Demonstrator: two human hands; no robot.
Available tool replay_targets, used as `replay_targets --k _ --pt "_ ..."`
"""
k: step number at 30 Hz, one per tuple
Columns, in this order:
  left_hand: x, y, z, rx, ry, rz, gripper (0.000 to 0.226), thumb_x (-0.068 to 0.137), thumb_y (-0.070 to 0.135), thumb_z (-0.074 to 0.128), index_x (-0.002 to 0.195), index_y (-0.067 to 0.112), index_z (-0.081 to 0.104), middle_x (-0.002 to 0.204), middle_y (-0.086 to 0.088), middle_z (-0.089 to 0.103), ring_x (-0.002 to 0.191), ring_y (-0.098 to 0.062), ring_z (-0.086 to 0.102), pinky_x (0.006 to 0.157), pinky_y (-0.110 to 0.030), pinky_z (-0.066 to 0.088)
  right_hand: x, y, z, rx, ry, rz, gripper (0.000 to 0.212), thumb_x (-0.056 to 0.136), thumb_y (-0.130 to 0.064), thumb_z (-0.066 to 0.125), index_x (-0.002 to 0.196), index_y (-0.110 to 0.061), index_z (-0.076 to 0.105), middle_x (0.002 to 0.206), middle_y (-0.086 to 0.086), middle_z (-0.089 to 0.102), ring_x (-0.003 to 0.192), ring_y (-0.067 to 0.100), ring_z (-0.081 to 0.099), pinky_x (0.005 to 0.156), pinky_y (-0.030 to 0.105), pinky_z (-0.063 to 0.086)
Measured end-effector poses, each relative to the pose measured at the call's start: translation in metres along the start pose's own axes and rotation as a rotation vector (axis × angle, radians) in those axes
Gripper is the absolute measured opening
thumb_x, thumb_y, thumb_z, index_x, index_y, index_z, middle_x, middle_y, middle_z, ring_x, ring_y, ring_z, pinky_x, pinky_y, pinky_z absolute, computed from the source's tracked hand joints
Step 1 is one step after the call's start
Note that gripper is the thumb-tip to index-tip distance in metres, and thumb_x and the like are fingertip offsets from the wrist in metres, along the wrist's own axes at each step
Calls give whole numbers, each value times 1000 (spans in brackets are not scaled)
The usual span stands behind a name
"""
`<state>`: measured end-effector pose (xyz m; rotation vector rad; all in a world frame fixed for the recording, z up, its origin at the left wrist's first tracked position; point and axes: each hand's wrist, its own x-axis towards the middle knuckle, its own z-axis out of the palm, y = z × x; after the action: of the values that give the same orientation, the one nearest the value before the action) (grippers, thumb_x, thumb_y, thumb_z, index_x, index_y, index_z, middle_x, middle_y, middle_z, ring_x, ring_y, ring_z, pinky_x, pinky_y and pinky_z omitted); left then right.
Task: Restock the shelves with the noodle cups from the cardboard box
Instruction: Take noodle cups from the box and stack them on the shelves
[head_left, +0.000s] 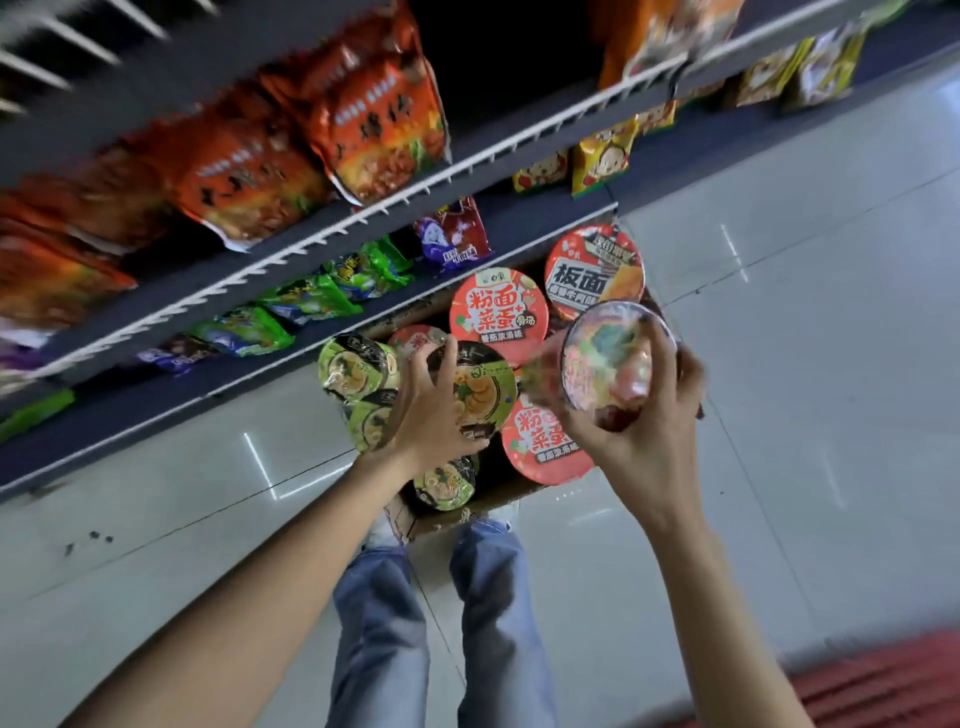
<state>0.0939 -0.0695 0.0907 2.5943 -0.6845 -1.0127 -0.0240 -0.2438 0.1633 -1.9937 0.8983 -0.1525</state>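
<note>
A cardboard box (415, 519) on the floor below me holds several noodle cups: red-lidded bowls (498, 312), another red bowl (595, 270) and green-and-black cups (353, 366). My right hand (644, 431) grips a blurred red cup (608, 358) lifted above the box, its lid tilted toward me. My left hand (431, 410) reaches down with its fingers curled over the rim of a dark-lidded green cup (480, 389) in the box.
Store shelves (332, 234) run diagonally at the left, filled with orange noodle packets (384, 119), green packets (306, 301) and yellow snack bags (602, 156). Grey tiled floor (805, 338) lies to the right. My jeans-clad legs (431, 623) stand just behind the box.
</note>
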Motion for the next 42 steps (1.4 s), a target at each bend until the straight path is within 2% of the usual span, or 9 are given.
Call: replay_targets --k 6,12,17,20,25,27,30,38,42 --pt "-99 33 -91 -17 26 149 124 60 39 84 151 13 4 147 -21 9 136 -35 24 109 -45 34 -47 -106 -58 146 -211 -70 87 58 -57 72 135 -39 35 133 -5 22 124 3 31 100 12 31" --pt "-199 26 -159 -23 108 138 127 56 70 72 151 19 6 152 -3 23 137 -24 18 114 -39 27 -88 -210 -67 95 -399 -309 95 56 -61 76 135 -28 35 133 0 30 118 2 35 94 0 29" --pt "-292 -9 -211 -286 313 -40 128 47 61 85 150 22 19 147 6 34 132 -15 29 112 -32 26 -123 -280 -43 267 -518 -359 114 53 -70 75 141 -17 26 135 -10 37 126 -2 39 104 12 33" --pt "-345 -35 -241 -461 472 -41 121 39 59 90 142 26 34 132 17 48 122 -7 44 108 -36 34 -154 -331 -24 422 -619 -327 111 53 -66 76 141 -23 24 133 -14 39 116 -16 44 93 5 38" --pt "-431 -90 -281 -611 686 -118 129 37 64 86 145 37 20 142 10 40 132 -11 38 110 -42 34 -213 -410 32 476 -798 -386 113 49 -58 85 138 -25 24 132 -5 51 119 3 53 100 27 46" --pt "-463 -119 -299 -643 746 -111 128 36 67 86 143 39 21 141 10 44 130 -11 43 107 -47 39 -243 -445 55 448 -838 -472 105 56 -40 89 137 -23 24 129 -9 52 114 -6 54 91 13 46" --pt "-514 -161 -333 -655 832 -83 128 35 65 86 143 36 24 136 13 49 127 -9 46 106 -46 40 -288 -501 91 444 -843 -594 89 65 -18 85 134 -24 29 125 -5 56 110 -4 57 86 11 46" --pt "-656 -273 -443 -488 1111 -27 124 46 71 77 147 39 14 152 12 29 138 -10 29 109 -36 33 -406 -667 174 564 -705 -797 90 62 -39 75 128 -34 15 122 -14 48 91 -27 50 74 -1 41" --pt "-709 -318 -507 -353 1205 -33 123 47 75 74 147 40 11 148 9 36 134 -12 36 98 -27 36 -441 -748 207 608 -653 -872 92 60 -55 80 129 -31 23 122 -10 54 103 -11 56 94 25 47"
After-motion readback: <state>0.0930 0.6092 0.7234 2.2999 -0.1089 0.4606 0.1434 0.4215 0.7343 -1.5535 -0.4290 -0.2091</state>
